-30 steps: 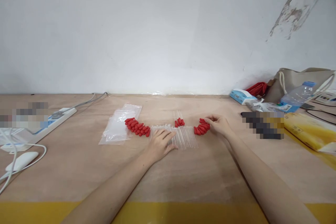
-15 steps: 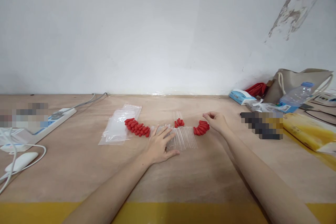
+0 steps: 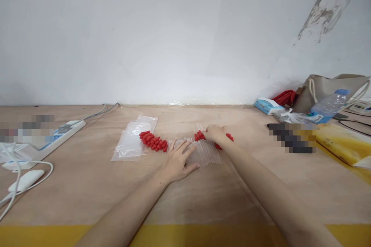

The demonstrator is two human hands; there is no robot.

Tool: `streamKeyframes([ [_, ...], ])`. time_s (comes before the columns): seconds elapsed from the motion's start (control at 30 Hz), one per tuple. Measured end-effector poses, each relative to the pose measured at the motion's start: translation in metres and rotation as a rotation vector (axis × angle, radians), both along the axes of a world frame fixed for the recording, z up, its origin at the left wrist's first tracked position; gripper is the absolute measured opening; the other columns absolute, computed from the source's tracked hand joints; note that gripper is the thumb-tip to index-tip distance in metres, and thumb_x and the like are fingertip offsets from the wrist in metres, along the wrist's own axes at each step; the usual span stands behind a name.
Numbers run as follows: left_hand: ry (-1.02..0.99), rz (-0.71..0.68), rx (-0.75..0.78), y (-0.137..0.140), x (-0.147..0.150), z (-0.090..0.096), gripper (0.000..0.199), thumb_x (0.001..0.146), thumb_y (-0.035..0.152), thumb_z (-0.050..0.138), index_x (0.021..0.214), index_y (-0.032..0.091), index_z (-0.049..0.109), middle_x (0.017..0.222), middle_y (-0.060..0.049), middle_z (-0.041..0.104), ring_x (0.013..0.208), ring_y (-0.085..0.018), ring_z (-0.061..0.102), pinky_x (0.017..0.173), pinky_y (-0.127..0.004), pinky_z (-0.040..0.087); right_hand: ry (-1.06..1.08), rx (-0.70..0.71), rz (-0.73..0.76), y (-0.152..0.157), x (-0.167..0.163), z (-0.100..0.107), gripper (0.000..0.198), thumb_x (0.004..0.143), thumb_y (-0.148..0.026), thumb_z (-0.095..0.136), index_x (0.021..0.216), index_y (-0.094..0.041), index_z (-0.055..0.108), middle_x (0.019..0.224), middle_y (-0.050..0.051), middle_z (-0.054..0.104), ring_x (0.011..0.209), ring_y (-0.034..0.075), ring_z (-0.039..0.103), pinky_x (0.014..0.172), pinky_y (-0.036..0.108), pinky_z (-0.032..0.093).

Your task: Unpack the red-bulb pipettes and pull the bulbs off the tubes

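Note:
My left hand (image 3: 178, 165) lies flat with fingers spread over a row of thin clear tubes (image 3: 207, 153). A small cluster of red bulb-shaped pieces (image 3: 199, 136) sits just behind the row, with a few clear tubes (image 3: 198, 125) stretching back from it. My right hand (image 3: 216, 134) is at this cluster's right side, fingers bent down and closed together; its fingertips and whatever they hold are hidden. Left of the row, several red bulbs (image 3: 152, 141) form a slanting band. More red bulbs (image 3: 230, 137) on the right are partly covered by my right hand and wrist.
Clear plastic bags (image 3: 127, 142) lie at the left of the bulbs. Farther left are a power strip (image 3: 62, 133) and a white mouse-shaped object (image 3: 26, 180) among cables. At right stand a tissue box (image 3: 268, 106), a bottle (image 3: 330, 104), a grey bag (image 3: 304, 90) and a yellow packet (image 3: 342, 142).
My right hand has moved left from beyond the right-hand red bulbs to the small middle cluster. My left hand stays flat on the tubes.

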State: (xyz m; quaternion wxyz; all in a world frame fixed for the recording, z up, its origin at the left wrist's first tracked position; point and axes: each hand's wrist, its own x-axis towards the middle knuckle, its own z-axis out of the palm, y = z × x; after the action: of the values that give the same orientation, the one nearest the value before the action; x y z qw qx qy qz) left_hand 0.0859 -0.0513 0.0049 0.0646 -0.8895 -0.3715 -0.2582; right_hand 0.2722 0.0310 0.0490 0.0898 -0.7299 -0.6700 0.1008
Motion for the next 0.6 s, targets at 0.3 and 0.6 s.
streamKeyframes([
  [0.3,-0.049,0.005,0.044,-0.001,-0.003,-0.001,0.068,0.072,0.055,0.056,0.128,0.021,0.040,0.125,-0.013,0.048,0.119,-0.030,0.038,0.102,-0.053,0.017,0.059,-0.010,-0.034,-0.005,0.000,0.010,0.021,0.070,-0.031,0.052,0.060,-0.017,0.064,0.064,0.009,0.064,0.073,0.024,0.060,0.076,0.038,0.035],
  [0.6,-0.044,0.023,0.011,-0.001,-0.002,-0.002,0.056,0.079,0.049,0.051,0.127,0.022,0.041,0.122,-0.012,0.049,0.119,-0.028,0.038,0.101,-0.051,0.017,0.130,0.113,-0.039,-0.020,0.012,-0.001,0.030,0.078,-0.033,0.044,0.057,-0.017,0.059,0.064,0.006,0.063,0.070,0.020,0.059,0.072,0.034,0.033],
])
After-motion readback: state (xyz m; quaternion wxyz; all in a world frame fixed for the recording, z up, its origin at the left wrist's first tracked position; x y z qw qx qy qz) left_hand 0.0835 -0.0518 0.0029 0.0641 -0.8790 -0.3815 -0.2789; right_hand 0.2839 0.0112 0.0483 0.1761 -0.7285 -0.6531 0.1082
